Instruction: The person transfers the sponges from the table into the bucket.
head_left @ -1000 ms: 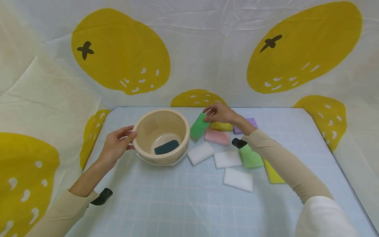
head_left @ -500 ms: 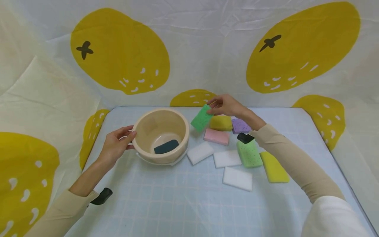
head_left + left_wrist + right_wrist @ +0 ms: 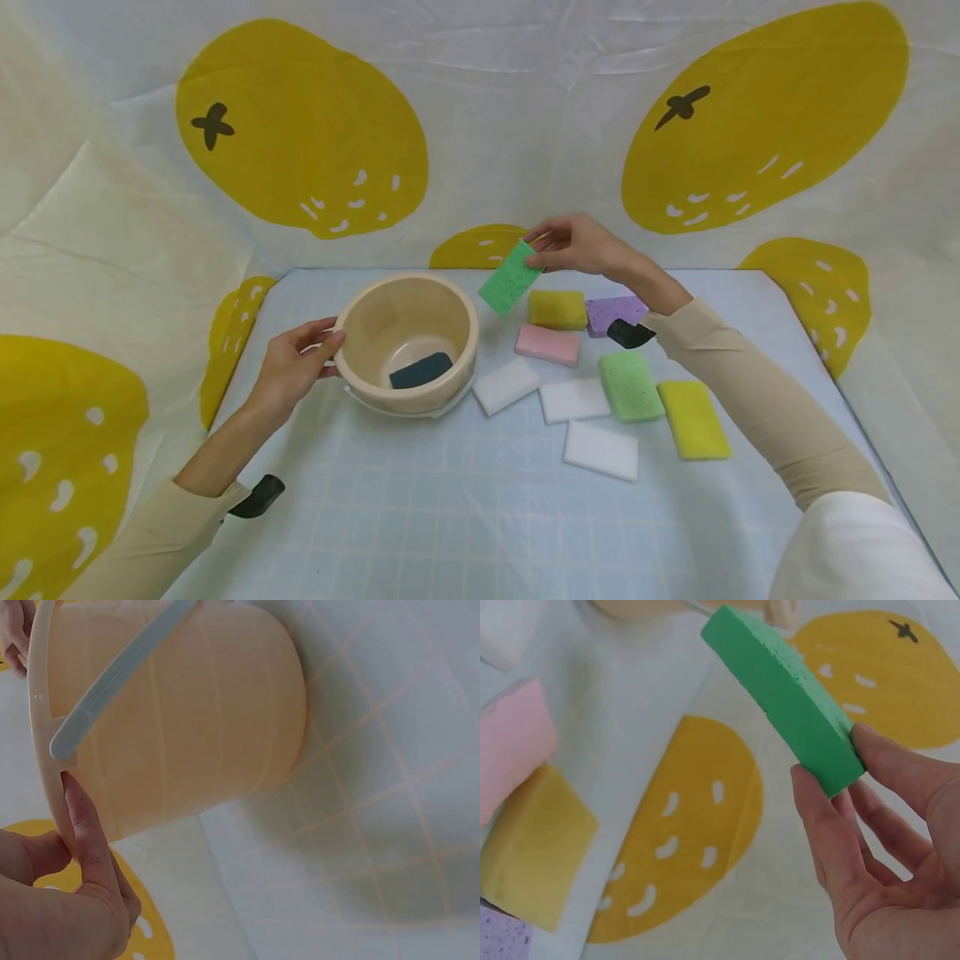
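My left hand [image 3: 294, 367] pinches the left rim of a beige bucket [image 3: 360, 390], thumb on top and fingers outside, as the left wrist view also shows. Inside the bucket lies a dark teal sponge [image 3: 421, 371]. Raised above the back of the table, my right hand [image 3: 576, 246] pinches one end of a green sponge [image 3: 512, 277] between thumb and fingers. That sponge hangs tilted, to the right of the bucket and apart from it. In the right wrist view the same green sponge [image 3: 787, 701] is held clear of the surface.
On the table right of the bucket lie a mustard sponge [image 3: 558, 310], a pink sponge [image 3: 548, 345], a purple sponge [image 3: 609, 313], a light green sponge [image 3: 631, 387], a yellow sponge [image 3: 694, 420] and several white sponges [image 3: 601, 450]. A fruit-printed cloth [image 3: 525, 125] stands behind the table's back edge.
My right hand has lifted the green sponge up and away from the table, moving slightly back and to the right. The left hand stays on the bucket rim.
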The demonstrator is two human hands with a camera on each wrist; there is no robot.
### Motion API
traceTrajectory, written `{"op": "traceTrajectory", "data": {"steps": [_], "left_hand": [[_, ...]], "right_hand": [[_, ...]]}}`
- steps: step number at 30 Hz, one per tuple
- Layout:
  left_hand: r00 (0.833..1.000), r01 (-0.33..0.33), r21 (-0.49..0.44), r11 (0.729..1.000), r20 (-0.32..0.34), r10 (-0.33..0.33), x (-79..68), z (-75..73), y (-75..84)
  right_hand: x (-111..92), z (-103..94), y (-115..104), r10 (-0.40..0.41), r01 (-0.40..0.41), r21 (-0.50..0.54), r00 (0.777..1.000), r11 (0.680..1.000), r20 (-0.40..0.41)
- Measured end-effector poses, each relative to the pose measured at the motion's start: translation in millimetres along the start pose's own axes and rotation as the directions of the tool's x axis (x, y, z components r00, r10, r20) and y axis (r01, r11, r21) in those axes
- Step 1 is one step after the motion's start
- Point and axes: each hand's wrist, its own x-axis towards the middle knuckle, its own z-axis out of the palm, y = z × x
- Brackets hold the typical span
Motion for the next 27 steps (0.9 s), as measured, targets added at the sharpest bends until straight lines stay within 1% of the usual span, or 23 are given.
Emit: {"op": "traceTrajectory", "data": {"steps": [3, 9, 12, 18, 22, 27], "left_hand": [[1.000, 0.005, 0.001, 1.000, 0.001, -0.005, 0.7, 0.5, -0.9], [1.000, 0.002, 0.000, 1.000, 0.001, -0.002, 1.0, 0.5, -0.7], [1.000, 0.013, 0.007, 1.000, 0.000, -0.013, 0.3, 0.4, 1.0], [1.000, 0.016, 0.001, 1.000, 0.006, -0.016, -0.2, -0.1, 2.6], [1.000, 0.019, -0.007, 1.000, 0.005, -0.018, 0.0, 0.0, 2.6], [1.000, 0.026, -0.009, 1.000, 0.005, -0.026, 0.9, 0.4, 2.2]], "right_hand": [[1.0, -3.2, -9.1, -0.008, 0.008, -0.004, 1.000, 1.000, 0.003], [3.2, -5.3, -26.0, -0.065, 0.064, 0.029, 0.998, 0.998, 0.016], [5.1, -2.9, -31.4, -0.066, 0.064, 0.049, 0.998, 0.997, 0.024], [13.3, 6.5, -38.3, -0.059, 0.056, 0.080, 0.998, 0.995, 0.030], [19.5, 16.0, -42.7, -0.085, 0.082, 0.075, 0.995, 0.994, 0.047], [28.9, 29.1, -46.3, -0.118, 0.106, 0.133, 0.989, 0.985, 0.087]]}}
